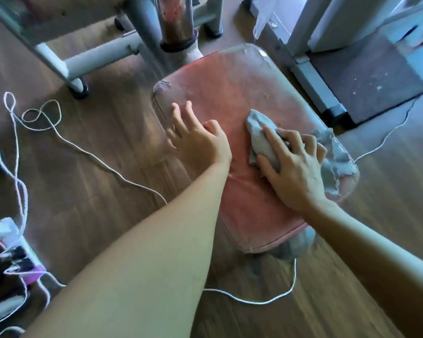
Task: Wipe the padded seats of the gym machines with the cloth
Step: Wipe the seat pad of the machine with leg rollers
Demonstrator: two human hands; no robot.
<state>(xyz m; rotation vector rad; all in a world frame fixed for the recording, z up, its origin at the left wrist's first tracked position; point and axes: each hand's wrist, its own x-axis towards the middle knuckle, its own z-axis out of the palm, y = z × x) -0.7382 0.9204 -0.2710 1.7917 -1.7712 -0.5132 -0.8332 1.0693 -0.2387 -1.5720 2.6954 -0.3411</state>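
1. one padded seat [230, 93]: pink, a rounded rectangle, its dull cover scuffed and torn at the corners.
2. one cloth [259, 140]: grey, soft and crumpled, on the seat's right half.
3. right hand [296, 172] presses the cloth, fingers bent round its folds.
4. left hand [200, 140] rests flat near the seat's left edge, fingers straight and apart.
5. thin white cords [88, 152] loop over the wood-grain floor [83, 203].

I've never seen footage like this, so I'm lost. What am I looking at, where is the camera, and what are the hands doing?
This is one camera worn on a person's head, looking down at their own bare hands. The pink pad is a worn gym seat. The left hand rests open on it. The right hand grips a bunched grey cloth against the seat, for wiping. White cords lie on the wood floor.
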